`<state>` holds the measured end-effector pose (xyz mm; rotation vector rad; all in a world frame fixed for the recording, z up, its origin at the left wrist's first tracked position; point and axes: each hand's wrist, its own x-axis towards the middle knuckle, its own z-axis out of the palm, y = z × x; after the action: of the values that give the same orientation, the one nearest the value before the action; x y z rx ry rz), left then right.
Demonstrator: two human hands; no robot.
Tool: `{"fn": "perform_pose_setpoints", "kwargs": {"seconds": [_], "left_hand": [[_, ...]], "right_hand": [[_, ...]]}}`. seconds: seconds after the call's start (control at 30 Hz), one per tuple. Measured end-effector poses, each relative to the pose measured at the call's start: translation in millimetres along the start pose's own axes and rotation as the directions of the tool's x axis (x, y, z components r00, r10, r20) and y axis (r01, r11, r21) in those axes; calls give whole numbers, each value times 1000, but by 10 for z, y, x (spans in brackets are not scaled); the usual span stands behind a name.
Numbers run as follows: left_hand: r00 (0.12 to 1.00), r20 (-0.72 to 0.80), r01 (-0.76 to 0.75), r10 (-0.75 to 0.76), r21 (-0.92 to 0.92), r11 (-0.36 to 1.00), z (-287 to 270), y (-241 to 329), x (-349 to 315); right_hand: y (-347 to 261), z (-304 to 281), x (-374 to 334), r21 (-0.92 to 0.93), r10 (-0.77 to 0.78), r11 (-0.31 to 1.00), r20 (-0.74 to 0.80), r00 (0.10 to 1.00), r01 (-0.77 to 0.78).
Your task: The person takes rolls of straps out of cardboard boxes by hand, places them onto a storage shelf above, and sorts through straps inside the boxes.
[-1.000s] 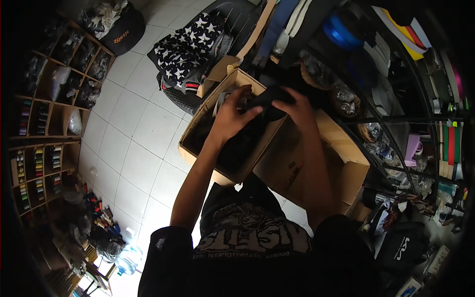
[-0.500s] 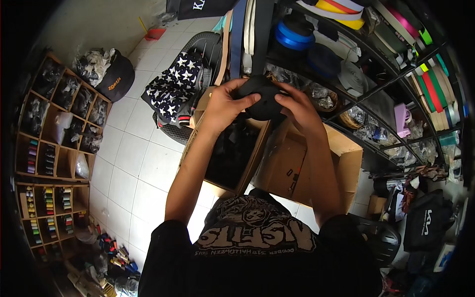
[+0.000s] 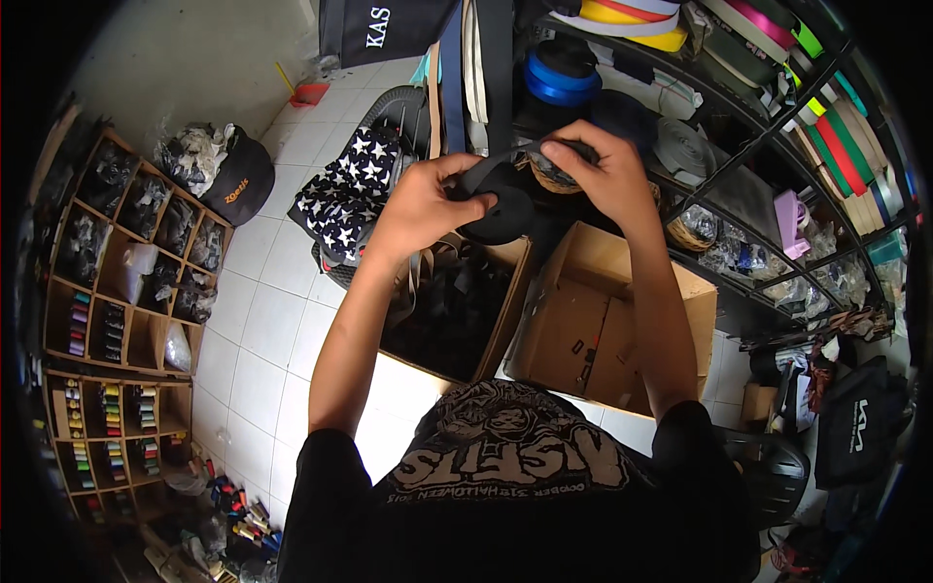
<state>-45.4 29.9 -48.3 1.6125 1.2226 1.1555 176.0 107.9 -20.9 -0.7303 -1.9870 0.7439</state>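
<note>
A roll of black webbing strap is gripped by my left hand, thumb over its near face and fingers behind it. From the top of the roll a loose length of the strap runs up to the right. My right hand pinches that length between thumb and fingers. Below the roll stands a cardboard box with a heap of black straps inside. To its right is a second cardboard box, with a few small dark pieces on its bottom.
Black metal shelves with webbing rolls and bagged parts rise on the right. Straps hang ahead. A dark chair holds star-patterned cloth. Wooden cubbyholes with thread spools stand left, a black chair at lower right.
My right hand has moved up and right, away from the roll, drawing out a length of strap. My left hand keeps the roll, now slightly lower and further left.
</note>
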Motion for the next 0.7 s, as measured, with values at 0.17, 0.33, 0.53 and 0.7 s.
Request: {"fn": "perform_pose_setpoints", "kwargs": {"seconds": [0.17,0.33,0.53,0.7], "left_hand": [[996,-61,-67,66,-4,998,59,6,-31],[997,-62,-67,55,-206,976,104,37,-39],[996,62,-52,67,-215,975,86,142,12],[997,-6,-80,80,-170,982,120,97,23]], "right_hand": [[-198,-190,151,-243,-327,925,-109,939,294],[-54,-197,115,-45,-20,999,186,982,29],[55,-15,-118,365,102,855,577,811,-368],[172,87,-171,235,-27,971,259,965,-36]]}}
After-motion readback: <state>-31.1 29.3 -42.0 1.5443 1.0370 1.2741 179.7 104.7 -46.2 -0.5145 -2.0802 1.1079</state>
